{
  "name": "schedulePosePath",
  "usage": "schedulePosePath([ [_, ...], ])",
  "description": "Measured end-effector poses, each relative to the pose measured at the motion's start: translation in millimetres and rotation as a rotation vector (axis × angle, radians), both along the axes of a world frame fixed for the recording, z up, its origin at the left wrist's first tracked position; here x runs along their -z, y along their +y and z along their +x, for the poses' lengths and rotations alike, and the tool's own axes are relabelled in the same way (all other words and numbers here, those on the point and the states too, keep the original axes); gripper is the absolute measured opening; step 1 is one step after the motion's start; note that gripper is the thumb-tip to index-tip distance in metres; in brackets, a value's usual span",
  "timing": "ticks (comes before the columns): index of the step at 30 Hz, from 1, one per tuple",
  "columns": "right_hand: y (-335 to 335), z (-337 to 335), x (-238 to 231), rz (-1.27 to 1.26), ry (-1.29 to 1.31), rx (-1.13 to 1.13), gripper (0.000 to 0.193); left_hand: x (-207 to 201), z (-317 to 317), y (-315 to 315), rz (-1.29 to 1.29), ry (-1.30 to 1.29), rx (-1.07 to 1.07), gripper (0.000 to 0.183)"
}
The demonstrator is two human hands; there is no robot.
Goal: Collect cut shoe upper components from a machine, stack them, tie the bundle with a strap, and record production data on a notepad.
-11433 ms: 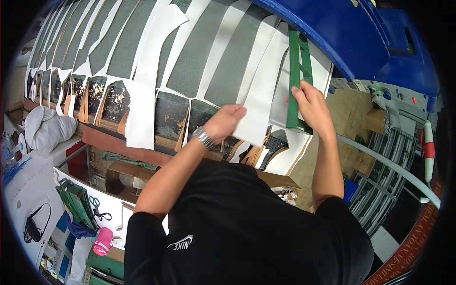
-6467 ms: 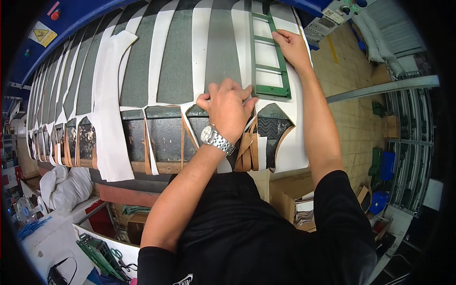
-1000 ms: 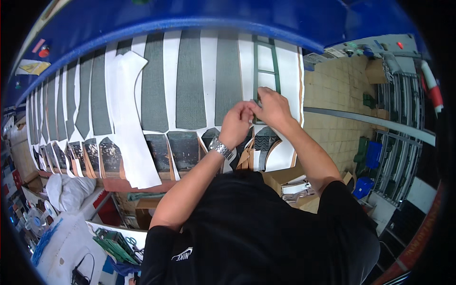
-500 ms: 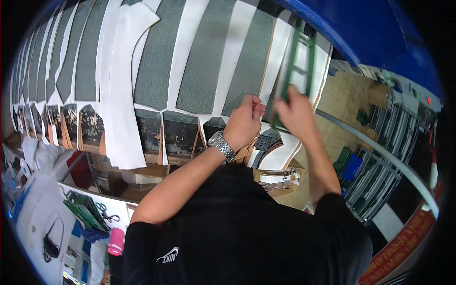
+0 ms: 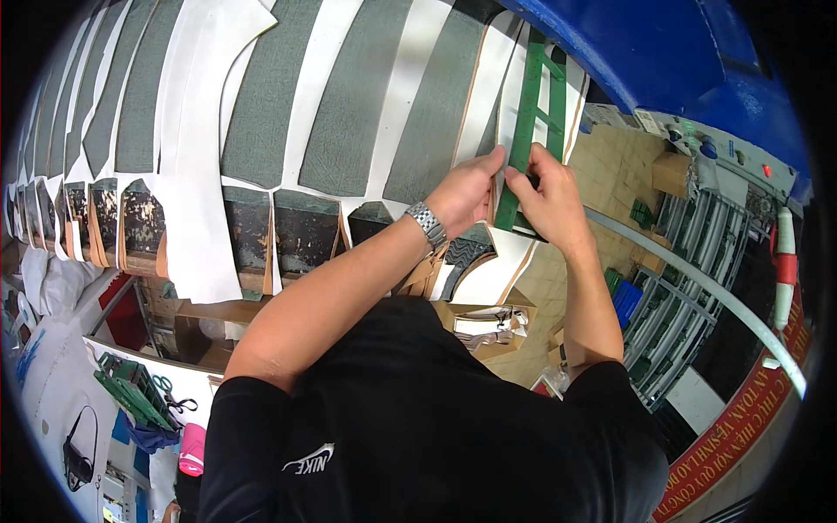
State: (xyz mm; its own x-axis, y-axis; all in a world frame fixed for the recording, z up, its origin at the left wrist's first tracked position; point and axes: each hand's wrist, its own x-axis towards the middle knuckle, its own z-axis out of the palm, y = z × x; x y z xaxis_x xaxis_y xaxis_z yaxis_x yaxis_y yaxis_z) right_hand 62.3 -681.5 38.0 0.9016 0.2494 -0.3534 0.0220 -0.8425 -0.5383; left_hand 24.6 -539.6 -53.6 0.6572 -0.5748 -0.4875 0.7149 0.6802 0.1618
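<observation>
A long green cutting die (image 5: 524, 131), a narrow open frame with crossbars, lies lengthwise on the right part of a white sheet (image 5: 397, 105). My right hand (image 5: 555, 199) is closed on the near part of the die, thumb on its top and fingers over its right side. Against the die's left edge, my left hand (image 5: 471, 187) has its thumb and fingers closed; its lower fingers are partly hidden. The sheet has several long tapered gaps showing the grey-green surface (image 5: 357, 113) below. Loose white strips (image 5: 196, 174) lie stacked across it at the left.
A blue machine body (image 5: 636, 44) overhangs the far right. A grey curved rail (image 5: 697, 270) runs along the right side, beside racks of metal frames (image 5: 680, 288). Below the table edge stands a cardboard box (image 5: 488, 336) with white scraps. Scissors (image 5: 174, 392) and a pink roll (image 5: 192, 449) lie lower left.
My left hand has moved right and up to the die's left edge. The die, blurred before, now appears sharp, and my right hand holds it lower down. The whole view has shifted slightly.
</observation>
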Motion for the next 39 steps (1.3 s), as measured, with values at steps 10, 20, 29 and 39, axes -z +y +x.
schedulePosePath([
  [10, 5.1, 11.0, -11.2, 0.022, 0.184, -0.014, 0.023, 28.5, -7.8, -14.2, 0.111, -0.041, -0.005, 0.022],
  [20, -30.6, 17.1, -19.8, 0.051, 0.196, 0.004, 0.019, 3.8, -60.2, 82.6, 0.642, -0.375, 0.284, 0.03],
  [29, -5.6, -0.8, 21.4, -0.411, 0.051, -0.156, 0.028, -100.7, -155.7, 293.7, 1.026, -0.33, 0.584, 0.024],
  [39, 233.2, -13.2, -0.6, 0.303, 0.372, -1.4, 0.051, -168.3, -189.7, 289.5, 1.317, -0.774, 0.674, 0.024],
])
